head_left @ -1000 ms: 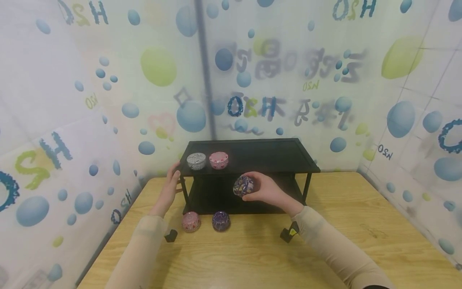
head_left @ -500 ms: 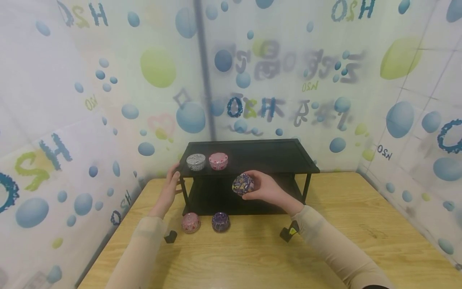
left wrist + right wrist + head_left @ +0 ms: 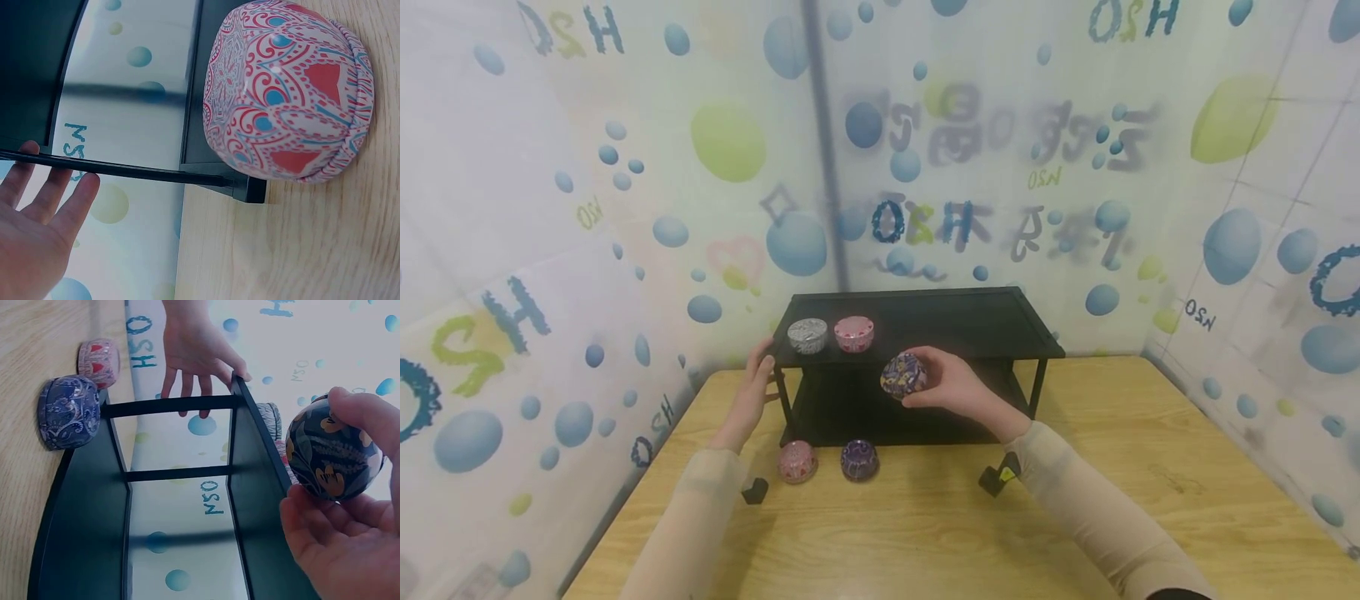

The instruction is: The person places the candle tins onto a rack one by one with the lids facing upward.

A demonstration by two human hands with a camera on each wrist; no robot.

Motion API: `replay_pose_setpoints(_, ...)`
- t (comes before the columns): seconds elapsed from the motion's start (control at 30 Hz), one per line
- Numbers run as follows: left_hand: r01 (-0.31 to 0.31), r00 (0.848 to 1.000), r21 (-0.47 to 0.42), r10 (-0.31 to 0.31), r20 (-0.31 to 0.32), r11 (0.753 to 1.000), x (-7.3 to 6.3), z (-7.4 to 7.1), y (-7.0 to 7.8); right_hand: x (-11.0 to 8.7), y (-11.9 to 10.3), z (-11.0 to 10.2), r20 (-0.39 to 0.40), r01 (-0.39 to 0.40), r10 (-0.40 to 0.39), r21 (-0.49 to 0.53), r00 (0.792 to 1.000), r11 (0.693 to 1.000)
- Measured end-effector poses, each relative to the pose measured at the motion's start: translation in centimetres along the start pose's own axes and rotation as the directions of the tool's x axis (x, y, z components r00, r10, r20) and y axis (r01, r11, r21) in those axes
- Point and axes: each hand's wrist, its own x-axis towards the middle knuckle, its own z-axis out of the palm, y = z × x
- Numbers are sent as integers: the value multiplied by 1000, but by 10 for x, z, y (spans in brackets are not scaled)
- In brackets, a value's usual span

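Observation:
My right hand [image 3: 951, 385] grips a small round tin [image 3: 903, 375], dark blue with yellow flowers, in front of the upper shelf's front edge. In the right wrist view, thumb and fingers close around this floral tin [image 3: 334, 450]. My left hand [image 3: 751, 396] is at the left end of the black two-tier rack [image 3: 940, 321]. Its fingers [image 3: 78, 200] extend around the upright there, in the left wrist view. A grey-white patterned tin [image 3: 808, 336] and a pink tin with red hearts [image 3: 854, 334] stand side by side on the upper shelf's left part.
On the wooden table [image 3: 880, 533], before the rack, sit another pink tin [image 3: 797, 462] and a purple-blue tin [image 3: 859, 460]. The rack's lower shelf [image 3: 865, 417] lies behind them. A bubble-printed curtain [image 3: 925, 167] hangs close behind the rack.
My right hand has lifted the floral tin slightly, toward the height of the upper shelf. The left hand and the other tins have stayed in place.

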Motion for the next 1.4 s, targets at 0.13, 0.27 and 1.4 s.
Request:
replay_pose_setpoints(0.13, -1, 1000, -8, 1, -5, 1000, 0, 0, 0, 2, -3, -2, -3, 4, -4, -21, 1000, 1000)
replay_pose_setpoints(0.27, 0, 1000, -15, 0, -15, 1000, 1, 0, 0, 5, -5, -5, -20, -5, 4, -44, 1000, 999)
replay_pose_setpoints(1.4, -11, 999, 3, 11, -31, 1000, 14, -3, -29, 20, -12, -24, -67, -30, 32, 27, 997, 999)
